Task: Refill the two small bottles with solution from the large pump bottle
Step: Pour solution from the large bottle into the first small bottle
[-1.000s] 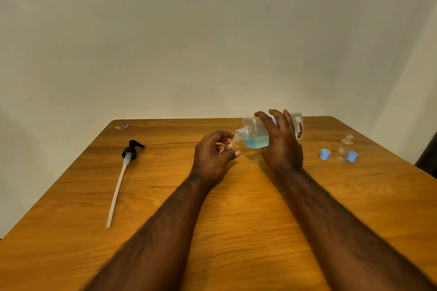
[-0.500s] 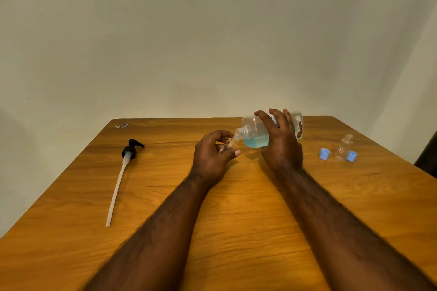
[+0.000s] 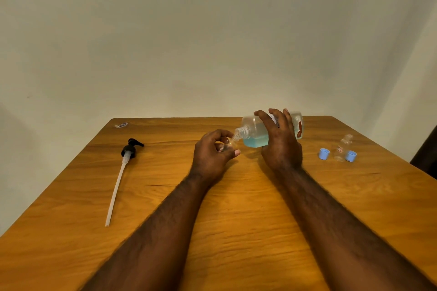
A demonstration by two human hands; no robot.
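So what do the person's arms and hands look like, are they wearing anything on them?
Nothing worn that shows: the left hand and right hand are bare, no gloves, rings or watch, and both forearms are bare and hairy, with no sleeve in the frame.
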